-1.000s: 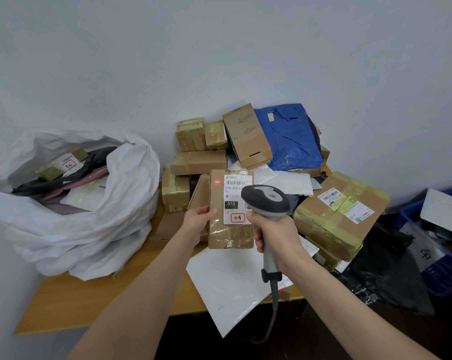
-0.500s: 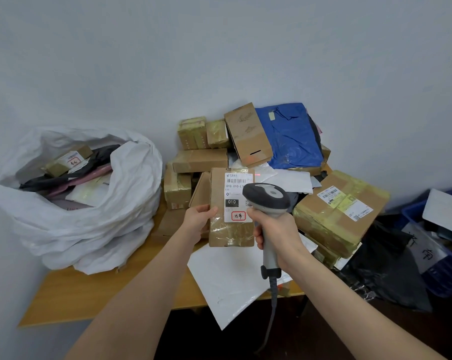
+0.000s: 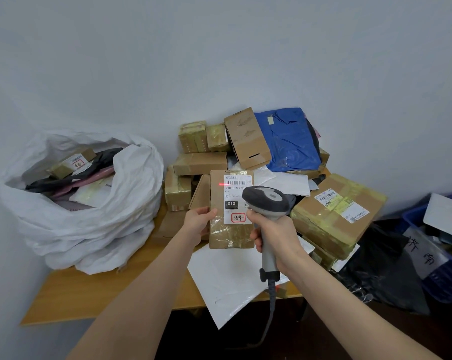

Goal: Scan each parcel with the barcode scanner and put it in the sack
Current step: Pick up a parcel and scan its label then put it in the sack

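My left hand (image 3: 199, 222) grips the left edge of a small brown cardboard parcel (image 3: 221, 235), held upright above the table with its white label facing me. My right hand (image 3: 274, 237) grips the handle of a grey barcode scanner (image 3: 267, 200), whose head covers the label's right side. A red scan line falls on the barcode near the parcel's top left. The white sack (image 3: 95, 216) stands open at the left of the table and holds several parcels.
A heap of taped cardboard boxes (image 3: 200, 163), a blue mailer bag (image 3: 290, 141) and a large box (image 3: 334, 214) lies behind and right of my hands on the wooden table (image 3: 95, 294). White mailers (image 3: 225, 281) overhang the front edge. A blue crate (image 3: 443, 255) sits at the far right.
The red scan light moved from a dot left of the label onto the barcode. The parcel and scanner stayed nearly still.
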{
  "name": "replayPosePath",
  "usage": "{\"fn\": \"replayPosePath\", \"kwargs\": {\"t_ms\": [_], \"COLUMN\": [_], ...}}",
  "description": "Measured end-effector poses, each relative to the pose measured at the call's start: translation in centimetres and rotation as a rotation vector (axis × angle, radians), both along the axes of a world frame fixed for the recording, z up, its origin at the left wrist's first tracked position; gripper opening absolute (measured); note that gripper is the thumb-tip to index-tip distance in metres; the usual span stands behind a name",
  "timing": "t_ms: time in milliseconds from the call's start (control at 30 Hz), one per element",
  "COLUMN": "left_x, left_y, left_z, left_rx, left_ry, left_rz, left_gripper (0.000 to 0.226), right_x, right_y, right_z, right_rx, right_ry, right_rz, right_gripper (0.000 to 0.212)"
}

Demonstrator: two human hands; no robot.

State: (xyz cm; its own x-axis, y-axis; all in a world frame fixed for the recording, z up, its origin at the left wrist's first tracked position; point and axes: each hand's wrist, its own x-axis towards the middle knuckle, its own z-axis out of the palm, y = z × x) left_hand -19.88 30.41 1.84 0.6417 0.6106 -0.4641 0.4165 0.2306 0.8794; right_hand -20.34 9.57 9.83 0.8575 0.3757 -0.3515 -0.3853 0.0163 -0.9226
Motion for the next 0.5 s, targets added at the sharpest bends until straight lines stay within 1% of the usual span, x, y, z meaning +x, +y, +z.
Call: {"fn": "replayPosePath", "kwargs": {"t_ms": [500], "left_x": [-0.51], "left_y": [-0.16], "left_z": [0.25], "left_rx": [-0.001], "left_ry": [-0.004], "left_rz": [0.001], "left_gripper": [0.047], "right_x": [0.16], "right_y": [-0.1], "right_z": [-0.11], "right_rx": [-0.008], "right_ry": [-0.006], "right_rz": [0.023], "right_gripper": [0.016]}}
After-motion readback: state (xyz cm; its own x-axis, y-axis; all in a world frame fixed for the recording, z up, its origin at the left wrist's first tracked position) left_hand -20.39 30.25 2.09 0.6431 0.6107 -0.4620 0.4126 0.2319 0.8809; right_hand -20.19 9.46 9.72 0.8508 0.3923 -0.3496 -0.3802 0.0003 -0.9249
